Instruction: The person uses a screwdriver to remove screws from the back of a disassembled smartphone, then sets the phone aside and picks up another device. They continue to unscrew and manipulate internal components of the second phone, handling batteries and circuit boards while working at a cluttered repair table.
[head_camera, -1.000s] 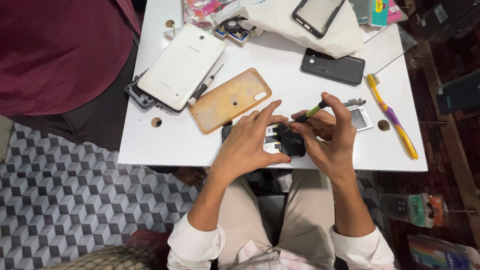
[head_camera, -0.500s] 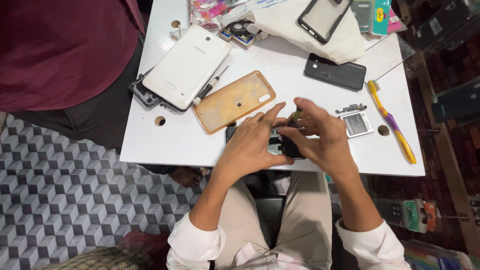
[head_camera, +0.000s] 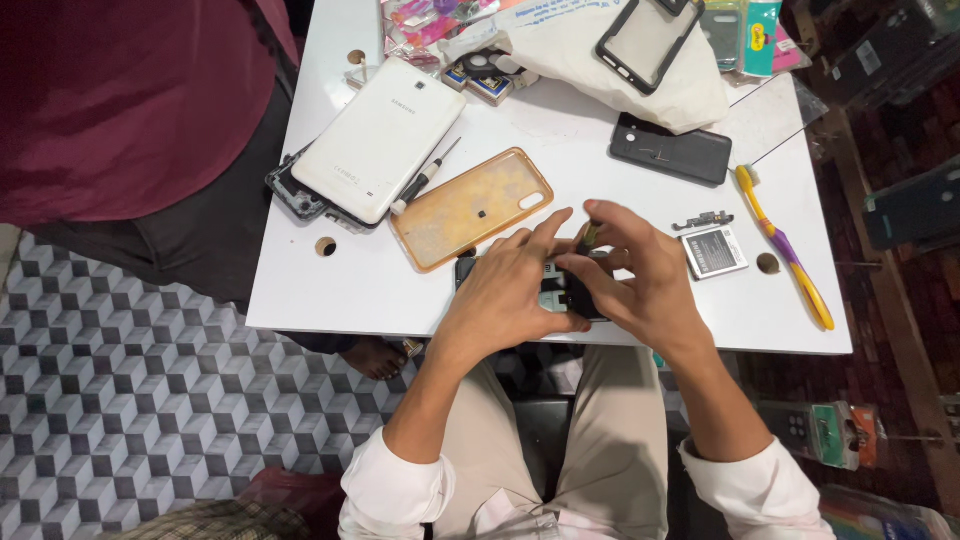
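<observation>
My left hand (head_camera: 505, 290) and my right hand (head_camera: 640, 280) meet over an opened dark phone (head_camera: 553, 287) lying at the near edge of the white table (head_camera: 330, 290). The left hand presses down on the phone and grips its near edge. The right hand pinches a small green-handled tool (head_camera: 589, 237) whose tip points down into the phone, while its other fingers wrap the phone's right side. Most of the phone is hidden under both hands.
An orange transparent phone case (head_camera: 470, 205), a white tablet (head_camera: 380, 140) on a dark frame, a small screwdriver (head_camera: 425, 180), a black phone (head_camera: 670, 152), a small battery (head_camera: 712, 251) and a yellow-purple toothbrush (head_camera: 785, 245) lie around. A person in maroon (head_camera: 130, 100) stands at left.
Both hands have closed in tighter over the phone. The green tool has swung from lying flat toward the right to standing nearly upright, now mostly hidden by the right fingers.
</observation>
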